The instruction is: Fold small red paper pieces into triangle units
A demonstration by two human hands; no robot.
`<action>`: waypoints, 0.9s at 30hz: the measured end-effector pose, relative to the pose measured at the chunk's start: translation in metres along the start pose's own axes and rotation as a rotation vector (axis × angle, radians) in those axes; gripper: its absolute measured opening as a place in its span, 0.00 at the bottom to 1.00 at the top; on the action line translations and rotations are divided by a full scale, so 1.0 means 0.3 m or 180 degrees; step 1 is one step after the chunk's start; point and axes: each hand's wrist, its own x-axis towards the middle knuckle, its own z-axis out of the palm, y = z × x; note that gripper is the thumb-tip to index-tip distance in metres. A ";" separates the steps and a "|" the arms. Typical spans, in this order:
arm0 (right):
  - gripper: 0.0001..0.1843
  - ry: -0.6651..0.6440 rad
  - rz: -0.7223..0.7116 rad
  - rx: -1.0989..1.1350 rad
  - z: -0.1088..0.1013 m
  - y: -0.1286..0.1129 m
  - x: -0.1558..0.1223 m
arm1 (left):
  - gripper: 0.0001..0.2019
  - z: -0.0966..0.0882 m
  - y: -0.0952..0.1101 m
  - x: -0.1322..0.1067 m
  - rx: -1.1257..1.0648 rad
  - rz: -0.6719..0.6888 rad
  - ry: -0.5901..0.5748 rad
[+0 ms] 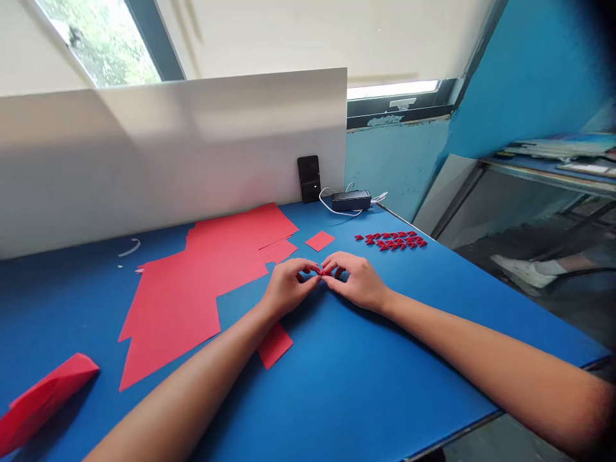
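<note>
Both hands over the blue table (346, 391). Left hand (291, 282) and right hand (359, 279) meet fingertip to fingertip, thumbs and forefingers pinched on a small red piece (323, 273). Most of it is covered by the fingers; shape and folds cannot be made out (only red slivers show). The other fingers curl in, partly out of sight.

Just beyond the hands, a red rectangle (319, 240) lies flat. A second, the red slip (276, 346), is partly hidden by the left forearm. Left of the hands, overlapping red sheets (178, 301); their number cannot be told. Beyond the right hand, small red triangles (394, 242) in close rows, too crowded to count surely. At the left edge, a folded red paper (52, 398), cut off by the frame.

At the back, a black phone (308, 178) leans on the white board (231, 141), near a black box (351, 200) with white cable. Far right, a person's shoe (522, 269), blurred, the rest out of view.
</note>
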 end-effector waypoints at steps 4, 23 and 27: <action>0.03 -0.0021 0.0124 0.0019 0.000 0.000 -0.001 | 0.06 -0.004 0.006 0.001 0.0173 -0.0016 -0.0065; 0.09 -0.0340 0.0095 -0.0018 -0.015 0.001 0.000 | 0.06 -0.019 0.015 0.008 -0.0082 0.0200 -0.0348; 0.09 -0.0285 0.0144 0.0003 -0.011 0.009 0.002 | 0.06 -0.022 0.011 0.009 -0.0251 0.0284 -0.0486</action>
